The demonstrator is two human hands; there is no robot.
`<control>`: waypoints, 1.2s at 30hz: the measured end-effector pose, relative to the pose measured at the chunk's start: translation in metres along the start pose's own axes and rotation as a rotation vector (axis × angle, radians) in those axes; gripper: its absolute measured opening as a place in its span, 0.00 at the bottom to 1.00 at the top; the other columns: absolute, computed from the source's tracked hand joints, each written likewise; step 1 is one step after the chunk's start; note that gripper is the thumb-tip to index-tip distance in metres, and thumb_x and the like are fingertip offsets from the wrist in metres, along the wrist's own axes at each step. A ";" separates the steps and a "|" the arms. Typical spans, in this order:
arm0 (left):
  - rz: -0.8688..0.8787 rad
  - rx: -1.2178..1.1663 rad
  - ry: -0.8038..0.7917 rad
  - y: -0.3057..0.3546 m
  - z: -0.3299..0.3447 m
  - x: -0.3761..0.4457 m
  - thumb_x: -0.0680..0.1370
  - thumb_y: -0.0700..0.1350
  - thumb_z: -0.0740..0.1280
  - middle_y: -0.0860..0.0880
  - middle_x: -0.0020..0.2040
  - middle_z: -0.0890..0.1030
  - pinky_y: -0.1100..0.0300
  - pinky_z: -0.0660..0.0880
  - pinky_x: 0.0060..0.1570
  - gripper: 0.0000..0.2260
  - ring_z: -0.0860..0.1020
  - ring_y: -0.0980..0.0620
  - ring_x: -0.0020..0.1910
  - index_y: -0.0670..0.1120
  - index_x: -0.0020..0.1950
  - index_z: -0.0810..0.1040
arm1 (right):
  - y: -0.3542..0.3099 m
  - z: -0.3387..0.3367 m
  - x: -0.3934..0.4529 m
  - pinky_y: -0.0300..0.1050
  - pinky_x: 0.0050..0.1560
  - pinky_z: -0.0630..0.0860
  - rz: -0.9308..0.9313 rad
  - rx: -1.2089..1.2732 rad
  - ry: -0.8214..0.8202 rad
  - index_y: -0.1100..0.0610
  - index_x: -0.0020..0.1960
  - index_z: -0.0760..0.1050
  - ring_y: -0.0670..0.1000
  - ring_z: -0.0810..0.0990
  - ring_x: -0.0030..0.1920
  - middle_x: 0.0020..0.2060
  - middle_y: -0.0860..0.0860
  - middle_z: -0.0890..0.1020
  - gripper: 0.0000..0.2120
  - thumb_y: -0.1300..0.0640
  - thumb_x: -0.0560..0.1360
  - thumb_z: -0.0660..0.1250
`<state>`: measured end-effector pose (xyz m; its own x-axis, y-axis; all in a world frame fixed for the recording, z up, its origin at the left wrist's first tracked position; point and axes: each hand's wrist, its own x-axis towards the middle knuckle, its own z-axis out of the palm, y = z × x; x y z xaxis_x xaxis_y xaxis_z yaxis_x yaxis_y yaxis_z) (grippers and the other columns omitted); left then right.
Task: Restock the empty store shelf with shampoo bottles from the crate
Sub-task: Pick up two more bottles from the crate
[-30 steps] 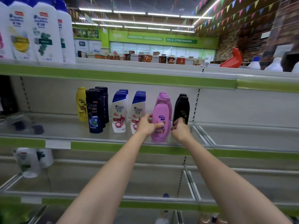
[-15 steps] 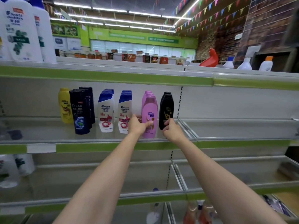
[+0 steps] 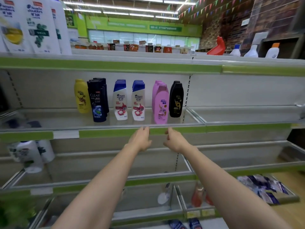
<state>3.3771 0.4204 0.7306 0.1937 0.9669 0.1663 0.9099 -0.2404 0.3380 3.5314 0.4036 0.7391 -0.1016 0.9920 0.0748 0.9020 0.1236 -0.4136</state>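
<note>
On the middle shelf (image 3: 125, 130) stand rows of shampoo bottles: a yellow bottle (image 3: 81, 96), dark blue Clear bottles (image 3: 97, 101), two rows of white bottles with blue caps (image 3: 120, 101), pink bottles (image 3: 160, 104) and black bottles (image 3: 176, 100). My left hand (image 3: 140, 139) and my right hand (image 3: 175, 140) hover just below the shelf's front edge, under the pink bottles. Both hold nothing, with fingers loosely apart. No crate is in view.
Large white bottles (image 3: 39, 25) crowd the top shelf at left. A red bottle (image 3: 217, 47) and white bottles (image 3: 272, 51) stand at top right. The shelf section (image 3: 244, 115) right of the black bottles is bare. Lower shelves hold white bottles (image 3: 29, 156), orange bottles (image 3: 198, 195) and packets (image 3: 264, 187).
Both hands have let go of the pink and black bottles and drawn back down below the shelf edge. The bottles stay upright on the shelf.
</note>
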 end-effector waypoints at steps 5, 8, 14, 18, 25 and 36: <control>-0.038 0.164 -0.205 -0.026 0.033 -0.038 0.76 0.45 0.63 0.40 0.68 0.67 0.47 0.67 0.65 0.22 0.69 0.40 0.67 0.44 0.69 0.65 | -0.001 0.044 -0.029 0.48 0.64 0.68 0.010 -0.103 -0.167 0.62 0.70 0.61 0.59 0.70 0.67 0.67 0.60 0.69 0.25 0.57 0.76 0.65; -0.053 0.220 -0.322 -0.040 0.051 -0.064 0.77 0.45 0.64 0.40 0.69 0.66 0.47 0.66 0.66 0.23 0.67 0.40 0.68 0.43 0.70 0.64 | 0.005 0.073 -0.047 0.50 0.66 0.68 0.017 -0.135 -0.269 0.61 0.71 0.59 0.60 0.68 0.68 0.70 0.59 0.66 0.26 0.57 0.77 0.64; -0.103 0.254 -0.511 -0.063 0.085 -0.102 0.77 0.48 0.64 0.40 0.69 0.66 0.46 0.69 0.64 0.22 0.68 0.39 0.67 0.43 0.69 0.66 | 0.019 0.121 -0.072 0.51 0.66 0.69 0.016 -0.170 -0.407 0.61 0.73 0.57 0.60 0.68 0.68 0.70 0.60 0.66 0.28 0.56 0.77 0.64; -0.145 0.270 -0.556 -0.064 0.115 -0.128 0.77 0.49 0.64 0.39 0.72 0.65 0.47 0.66 0.66 0.25 0.67 0.39 0.70 0.42 0.72 0.65 | 0.035 0.155 -0.086 0.52 0.65 0.70 0.017 -0.157 -0.519 0.61 0.74 0.57 0.60 0.69 0.67 0.71 0.59 0.65 0.27 0.56 0.79 0.62; -0.248 0.248 -0.751 -0.077 0.192 -0.192 0.77 0.49 0.63 0.40 0.69 0.64 0.45 0.67 0.65 0.23 0.65 0.40 0.69 0.44 0.70 0.65 | 0.066 0.235 -0.134 0.50 0.62 0.70 0.044 -0.061 -0.677 0.62 0.73 0.57 0.60 0.70 0.66 0.69 0.61 0.66 0.27 0.58 0.78 0.63; -0.360 0.096 -0.917 -0.095 0.277 -0.256 0.78 0.48 0.62 0.41 0.71 0.63 0.46 0.66 0.66 0.23 0.65 0.41 0.68 0.45 0.72 0.63 | 0.112 0.325 -0.195 0.45 0.57 0.73 0.185 0.028 -0.878 0.63 0.72 0.58 0.59 0.74 0.63 0.64 0.62 0.73 0.27 0.59 0.77 0.64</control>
<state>3.3425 0.2192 0.3988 0.0720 0.6828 -0.7270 0.9883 0.0493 0.1442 3.5154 0.2320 0.3829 -0.2502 0.6569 -0.7112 0.9264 -0.0511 -0.3731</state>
